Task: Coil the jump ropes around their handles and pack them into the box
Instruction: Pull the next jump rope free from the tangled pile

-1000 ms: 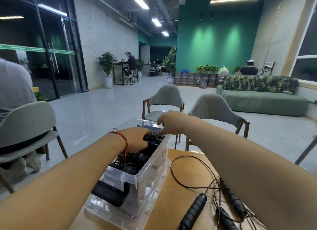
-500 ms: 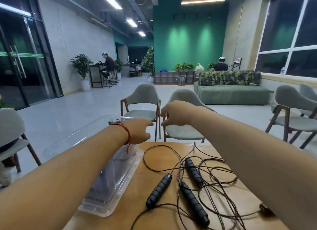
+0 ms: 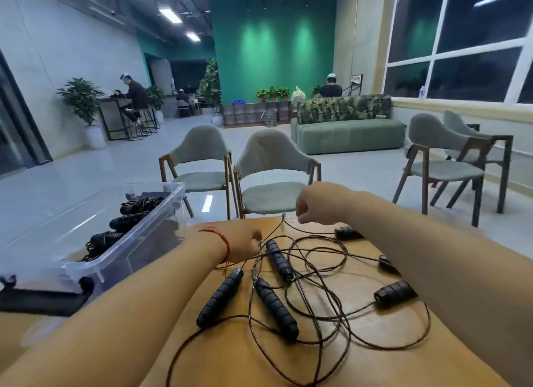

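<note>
Loose black jump-rope handles (image 3: 220,298) (image 3: 275,308) (image 3: 279,259) lie on the wooden table (image 3: 245,360) in a tangle of thin dark cord (image 3: 331,248). More handles (image 3: 393,293) (image 3: 347,232) show beside my right forearm. At the left stands the clear plastic box (image 3: 138,238) with coiled ropes (image 3: 127,222) inside. My right hand (image 3: 320,203) hovers over the table's far edge, fingers curled, pinching a raised strand of cord. My left hand (image 3: 245,244), red string at the wrist, is low at the tangle's left edge; its fingers are hidden.
Two grey chairs (image 3: 202,167) (image 3: 274,179) stand just beyond the table, another pair (image 3: 444,164) at the right. A black part (image 3: 43,300) sits at the box's near end. A green sofa and seated people are far across the room.
Both hands have left the box and moved right to the loose ropes. My view swung right, so the box now sits at the left. The right hand took up a strand.
</note>
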`<state>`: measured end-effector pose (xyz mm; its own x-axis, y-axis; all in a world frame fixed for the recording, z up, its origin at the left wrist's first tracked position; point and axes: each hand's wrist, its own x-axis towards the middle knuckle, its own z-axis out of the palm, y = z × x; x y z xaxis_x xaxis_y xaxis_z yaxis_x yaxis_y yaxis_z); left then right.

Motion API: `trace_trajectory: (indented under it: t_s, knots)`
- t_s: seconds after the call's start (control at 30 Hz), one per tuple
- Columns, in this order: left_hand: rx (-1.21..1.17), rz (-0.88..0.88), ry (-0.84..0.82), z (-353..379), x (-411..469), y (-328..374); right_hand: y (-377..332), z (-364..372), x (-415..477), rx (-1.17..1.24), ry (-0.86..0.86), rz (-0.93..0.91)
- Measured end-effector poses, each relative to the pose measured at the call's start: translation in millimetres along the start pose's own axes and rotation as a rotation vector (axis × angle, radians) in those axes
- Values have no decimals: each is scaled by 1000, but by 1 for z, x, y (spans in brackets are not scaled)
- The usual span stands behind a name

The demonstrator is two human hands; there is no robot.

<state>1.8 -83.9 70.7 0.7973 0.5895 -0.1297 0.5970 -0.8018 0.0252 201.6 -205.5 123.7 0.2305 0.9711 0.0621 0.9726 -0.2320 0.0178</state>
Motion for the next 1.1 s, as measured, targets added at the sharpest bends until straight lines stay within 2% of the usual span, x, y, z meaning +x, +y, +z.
trace_trajectory:
  t_s: [0.17, 0.43, 0.57, 0.73, 0.9, 1.03, 1.1]
  knots:
    - [83, -70, 3, 26, 16, 5, 20, 44, -2, -16, -123, 49]
    - [-26, -241, -83, 67, 14, -5, 19, 93, -1, 20, -323, 79]
    - [-71, -263, -140, 69, 9, -11, 17, 95, -3, 42, -300, 37]
    - [-77, -274, -181, 62, -4, -22, 12, 84, -8, 113, -407, 32]
    - [-200, -297, -235, 54, -15, -28, 22, 74, -14, 91, -292, 102]
    - [-242, -332, -201, 48, -23, -32, 43, 75, -7, 18, -163, 209]
    - [-280, -373, -324, 48, -26, -33, 56, 82, 2, 20, -136, 271]
